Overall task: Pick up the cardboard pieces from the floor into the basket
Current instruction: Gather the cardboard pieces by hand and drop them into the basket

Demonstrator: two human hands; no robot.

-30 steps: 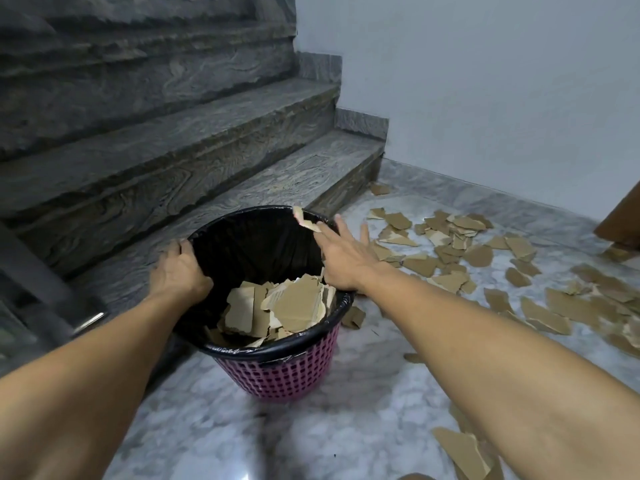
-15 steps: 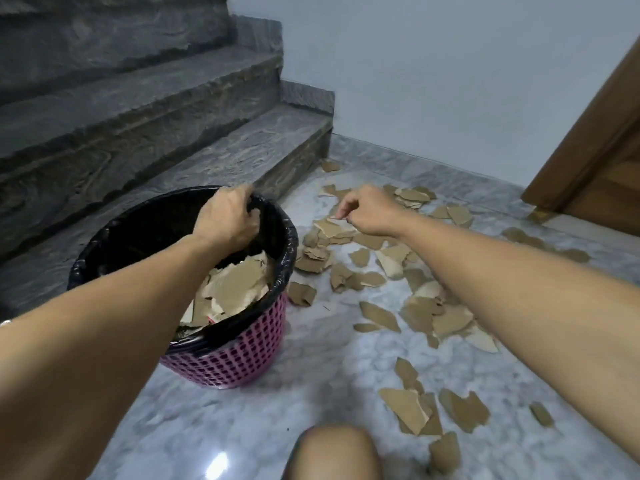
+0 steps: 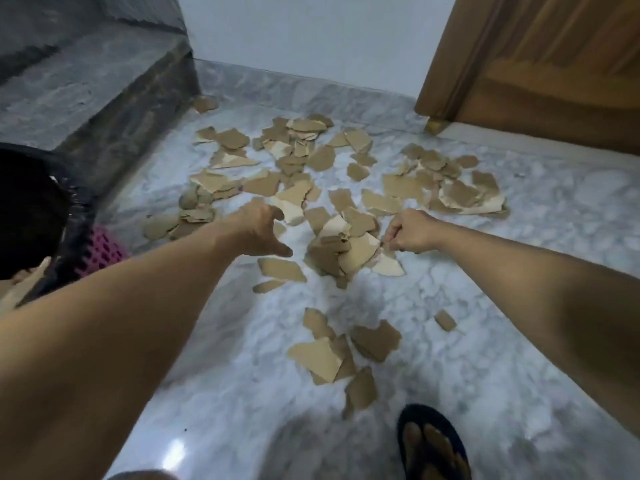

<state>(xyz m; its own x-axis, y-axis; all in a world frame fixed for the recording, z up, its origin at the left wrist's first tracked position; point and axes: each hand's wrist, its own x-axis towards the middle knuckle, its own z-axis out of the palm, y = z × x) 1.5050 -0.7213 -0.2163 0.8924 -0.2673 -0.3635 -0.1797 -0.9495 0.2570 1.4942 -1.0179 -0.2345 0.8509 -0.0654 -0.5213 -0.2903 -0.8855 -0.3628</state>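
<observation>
Left hand [image 3: 258,232] has come off the basket [image 3: 74,233] rim since half a second ago and now reaches out over the floor [image 3: 221,341], fingers spread wide and holding nothing, thumb pointing toward a heap of cardboard pieces [image 3: 341,247]. View has swung away from the basket, which now sits at the frame's edge, beside the left forearm, with a few scraps visible inside its black liner. Right hand [image 3: 410,230] is on the far side of that heap from the basket, fingers curled tight; it appears to pinch the edge of a pale piece, though the contact is too blurred to confirm. Cardboard pieces lie scattered beyond the heap toward the wall and the wooden door [image 3: 540,64], with a smaller cluster [image 3: 346,351] nearer the sandalled foot [image 3: 431,445]. Judgement: both hands are converging to scoop the heap together; most of the litter is still on the floor, so the task is early to mid-way.
</observation>
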